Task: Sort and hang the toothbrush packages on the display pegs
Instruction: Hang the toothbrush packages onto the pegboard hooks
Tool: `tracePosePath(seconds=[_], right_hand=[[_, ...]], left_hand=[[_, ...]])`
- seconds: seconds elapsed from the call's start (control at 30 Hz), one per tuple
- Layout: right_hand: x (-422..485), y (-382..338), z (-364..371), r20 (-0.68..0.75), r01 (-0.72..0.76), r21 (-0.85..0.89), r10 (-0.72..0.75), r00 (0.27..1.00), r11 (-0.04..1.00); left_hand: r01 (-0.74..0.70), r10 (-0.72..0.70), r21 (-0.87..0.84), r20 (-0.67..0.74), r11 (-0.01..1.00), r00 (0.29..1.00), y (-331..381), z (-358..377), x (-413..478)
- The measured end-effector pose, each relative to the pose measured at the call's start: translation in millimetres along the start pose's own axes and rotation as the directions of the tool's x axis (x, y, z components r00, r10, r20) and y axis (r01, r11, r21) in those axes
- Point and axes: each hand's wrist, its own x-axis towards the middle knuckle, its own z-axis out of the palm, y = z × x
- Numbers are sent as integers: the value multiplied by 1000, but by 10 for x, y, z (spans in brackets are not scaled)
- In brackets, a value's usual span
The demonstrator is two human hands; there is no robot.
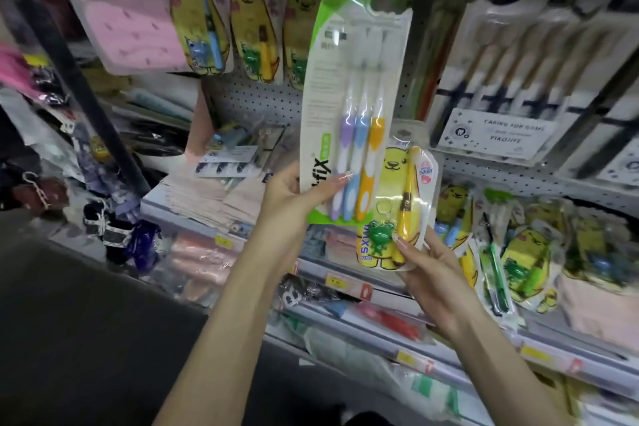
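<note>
My left hand [294,197] gripped the three-brush pack [359,97] by its lower edge, raised at centre frame. My right hand [432,270] pinched the yellow bear pack [404,204] just below it. Hung bear packs [242,28] showed at upper left, and a loose heap [518,252] lay unhung at lower right, so I judged the job partway

Three-pack [356,97] before bear pack [404,204] (overlapping)

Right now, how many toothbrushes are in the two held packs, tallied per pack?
Brushes in three-pack, left hand: 3
Brushes in bear pack, right hand: 1
Total: 4
</note>
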Motion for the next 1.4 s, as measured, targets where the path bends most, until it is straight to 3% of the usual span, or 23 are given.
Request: tracePosePath(seconds=[0.23, 0.53, 1.13, 1.4], right_hand=[[176, -65, -32, -8, 6, 34, -6, 1000, 999], [505, -220, -42, 17, -41, 20, 40, 999, 999], [819, -328, -283, 35, -108, 18, 107, 994, 994], [883, -388, -165, -5, -95, -11, 95, 995, 995]], left_hand=[[89, -80, -176, 56, 980, 995, 58, 103, 428], [128, -130, -151, -3, 980, 992, -159, 83, 644], [22, -12, -220, 46, 975, 999, -469, 101, 829], [70, -79, -149, -55, 986, 995, -471, 52, 1058]])
